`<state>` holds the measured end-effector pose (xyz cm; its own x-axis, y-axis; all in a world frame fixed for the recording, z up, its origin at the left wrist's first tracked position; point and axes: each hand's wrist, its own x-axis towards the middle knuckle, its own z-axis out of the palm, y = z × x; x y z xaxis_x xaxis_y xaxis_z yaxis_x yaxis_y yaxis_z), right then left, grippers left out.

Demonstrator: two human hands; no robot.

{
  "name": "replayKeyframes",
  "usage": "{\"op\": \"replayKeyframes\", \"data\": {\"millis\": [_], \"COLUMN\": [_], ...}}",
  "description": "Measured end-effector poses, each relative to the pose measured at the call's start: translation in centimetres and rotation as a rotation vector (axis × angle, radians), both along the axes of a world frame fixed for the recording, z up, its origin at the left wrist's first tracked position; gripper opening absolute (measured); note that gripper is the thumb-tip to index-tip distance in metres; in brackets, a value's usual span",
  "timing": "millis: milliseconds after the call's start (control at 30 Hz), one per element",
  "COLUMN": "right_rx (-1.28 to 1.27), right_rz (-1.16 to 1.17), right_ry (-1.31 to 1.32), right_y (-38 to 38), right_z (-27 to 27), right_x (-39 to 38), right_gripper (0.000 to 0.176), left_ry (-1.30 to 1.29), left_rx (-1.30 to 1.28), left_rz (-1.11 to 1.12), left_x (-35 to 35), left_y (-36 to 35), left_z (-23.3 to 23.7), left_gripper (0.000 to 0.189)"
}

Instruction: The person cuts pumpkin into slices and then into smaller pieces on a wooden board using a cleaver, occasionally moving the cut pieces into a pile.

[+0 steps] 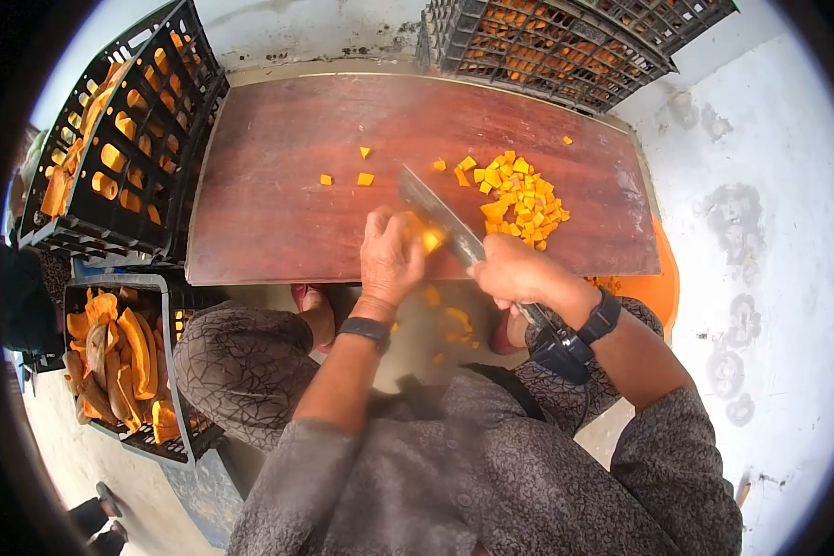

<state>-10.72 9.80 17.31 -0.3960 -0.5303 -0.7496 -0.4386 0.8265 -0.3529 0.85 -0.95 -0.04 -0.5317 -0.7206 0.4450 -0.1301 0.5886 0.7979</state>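
Observation:
My right hand is closed around the handle of a cleaver, whose blade slants up and left over the table. Close to the blade's left side, my left hand grips a piece of orange pumpkin with bent fingers; part of the piece is blurred and hidden by them. To the right of the blade lies a pile of pumpkin cubes. A few loose cubes sit farther left on the reddish-brown tabletop.
Black crates of pumpkin stand at the left, with another crate of slices below. More crates are stacked behind the table. An orange container shows past its right edge. Pumpkin scraps lie below. A person's feet appear bottom left.

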Motion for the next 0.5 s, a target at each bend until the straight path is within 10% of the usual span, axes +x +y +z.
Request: {"op": "replayKeyframes", "data": {"millis": [500], "right_rx": [0.113], "right_rz": [-0.068], "right_ry": [-0.064], "right_y": [-1.7], "right_z": [-0.8], "right_x": [-0.7], "right_gripper": [0.027], "left_ry": [-0.021], "left_rx": [-0.095], "left_rz": [0.007], "left_x": [0.0], "left_y": [-0.1], "left_z": [0.3], "left_gripper": [0.032]}}
